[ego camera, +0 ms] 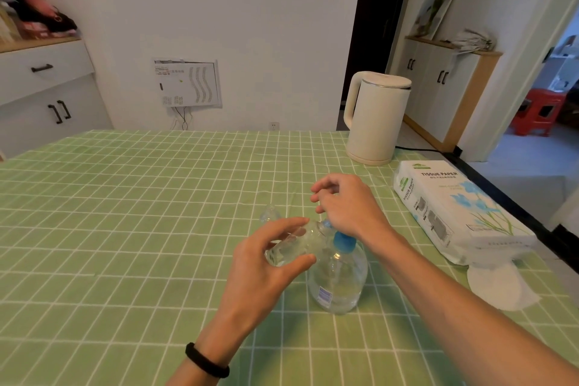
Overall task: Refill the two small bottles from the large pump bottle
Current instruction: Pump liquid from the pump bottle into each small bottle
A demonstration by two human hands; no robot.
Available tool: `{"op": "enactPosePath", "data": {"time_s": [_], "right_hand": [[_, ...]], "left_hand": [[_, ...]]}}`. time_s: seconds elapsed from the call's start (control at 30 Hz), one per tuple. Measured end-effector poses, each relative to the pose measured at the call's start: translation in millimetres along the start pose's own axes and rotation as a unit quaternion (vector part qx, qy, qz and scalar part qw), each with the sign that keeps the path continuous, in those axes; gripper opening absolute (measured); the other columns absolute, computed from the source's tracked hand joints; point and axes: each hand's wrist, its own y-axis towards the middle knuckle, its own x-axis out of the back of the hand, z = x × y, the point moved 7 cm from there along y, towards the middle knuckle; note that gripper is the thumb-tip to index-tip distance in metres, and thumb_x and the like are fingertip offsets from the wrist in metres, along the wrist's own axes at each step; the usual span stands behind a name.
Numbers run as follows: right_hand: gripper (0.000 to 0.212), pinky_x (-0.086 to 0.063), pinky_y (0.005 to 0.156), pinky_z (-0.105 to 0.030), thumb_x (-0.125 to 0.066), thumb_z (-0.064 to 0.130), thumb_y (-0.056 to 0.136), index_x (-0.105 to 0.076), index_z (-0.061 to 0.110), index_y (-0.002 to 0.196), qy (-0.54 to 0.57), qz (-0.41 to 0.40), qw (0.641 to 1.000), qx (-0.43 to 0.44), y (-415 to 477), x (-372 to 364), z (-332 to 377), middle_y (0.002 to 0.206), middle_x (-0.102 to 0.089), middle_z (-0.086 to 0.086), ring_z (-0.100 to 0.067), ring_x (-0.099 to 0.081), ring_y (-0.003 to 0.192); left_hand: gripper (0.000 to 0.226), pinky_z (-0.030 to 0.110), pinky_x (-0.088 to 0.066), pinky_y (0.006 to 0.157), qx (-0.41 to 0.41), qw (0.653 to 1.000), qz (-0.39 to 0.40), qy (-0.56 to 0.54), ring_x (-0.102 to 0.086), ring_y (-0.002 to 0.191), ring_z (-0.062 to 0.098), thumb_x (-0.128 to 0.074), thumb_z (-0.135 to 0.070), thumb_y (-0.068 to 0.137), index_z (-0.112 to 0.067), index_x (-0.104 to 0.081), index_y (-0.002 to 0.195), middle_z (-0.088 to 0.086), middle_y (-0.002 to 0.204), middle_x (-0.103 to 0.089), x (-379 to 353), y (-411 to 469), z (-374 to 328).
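Head view: left hand (263, 273) grips a small clear plastic bottle (291, 249), tilted against the large clear blue-pump bottle (341, 282). Right hand (347, 207), fingers relaxed, presses down on that bottle's pump.

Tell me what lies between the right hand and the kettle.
Only bare green checked tablecloth, as the head view shows, lies between the right hand and the white electric kettle.

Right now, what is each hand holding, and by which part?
Left hand grips a small bottle around its body, between thumb and fingers. Right hand rests on the pump top of the large bottle, gripping nothing.
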Motion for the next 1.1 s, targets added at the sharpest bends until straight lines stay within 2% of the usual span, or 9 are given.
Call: {"op": "enactPosePath", "data": {"time_s": [0.17,0.4,0.63,0.83,0.97,1.1], "right_hand": [[0.022,-0.063,0.086,-0.047,-0.055,0.013,0.1,-0.073,0.025,0.1,0.012,0.01,1.0,-0.021,-2.6,-6.6,-10.2,0.097,-0.078,0.007,-0.013,-0.075,0.086],[0.023,-0.062,0.083,-0.053,-0.053,0.015,0.1,-0.074,0.024,0.105,-0.007,0.009,1.0,-0.025,-6.3,-5.0,-8.6,0.091,-0.079,0.002,-0.026,-0.077,0.085],[0.016,-0.062,0.083,-0.045,-0.058,0.023,0.099,-0.072,0.03,0.102,-0.041,-0.002,0.999,0.012,-2.1,1.1,7.0,0.093,-0.075,0.013,-0.014,-0.074,0.083],[0.02,-0.062,0.084,-0.048,-0.056,0.016,0.1,-0.073,0.025,0.098,0.011,0.0,1.0,-0.007,-0.2,-1.7,-3.4,0.091,-0.077,0.007,-0.018,-0.076,0.084],[0.025,-0.062,0.087,-0.043,-0.053,0.012,0.1,-0.072,0.028,0.094,0.022,0.01,1.0,-0.017,-1.7,-6.6,-12.4,0.092,-0.078,0.009,-0.011,-0.074,0.086],[0.025,-0.062,0.086,-0.043,-0.053,0.012,0.1,-0.07,0.029,0.094,0.024,0.009,1.0,-0.018,-1.7,-6.0,-11.1,0.093,-0.077,0.009,-0.012,-0.074,0.086]], "left_hand": [[0.049,0.014,-0.051,0.096,0.007,1.0,0.002,-0.001,-0.07,0.11,-0.001,-0.091,-0.02,0.078,-0.038,-0.074,0.12,-0.025,0.112,-0.076,-2.4,-3.0,5.0],[0.05,0.012,-0.05,0.095,0.006,1.0,-0.001,0.005,-0.07,0.11,-0.002,-0.091,-0.022,0.078,-0.042,-0.073,0.119,-0.027,0.111,-0.076,-1.6,-3.6,4.3],[0.049,0.021,-0.053,0.096,0.011,1.0,-0.007,-0.002,-0.071,0.109,0.002,-0.091,-0.021,0.078,-0.041,-0.074,0.119,-0.023,0.109,-0.077,-0.1,-1.4,2.0],[0.049,0.013,-0.051,0.094,0.01,1.0,-0.008,0.0,-0.07,0.109,0.001,-0.091,-0.02,0.077,-0.04,-0.075,0.119,-0.024,0.11,-0.077,-0.9,-0.8,5.0],[0.051,0.012,-0.05,0.095,0.007,1.0,-0.003,0.0,-0.07,0.111,-0.002,-0.092,-0.019,0.076,-0.041,-0.074,0.119,-0.026,0.111,-0.076,-3.0,-2.7,7.2],[0.052,0.011,-0.05,0.094,0.009,1.0,-0.01,0.006,-0.07,0.111,-0.002,-0.093,-0.019,0.076,-0.044,-0.074,0.118,-0.026,0.111,-0.077,-2.7,-2.9,7.2]]}}
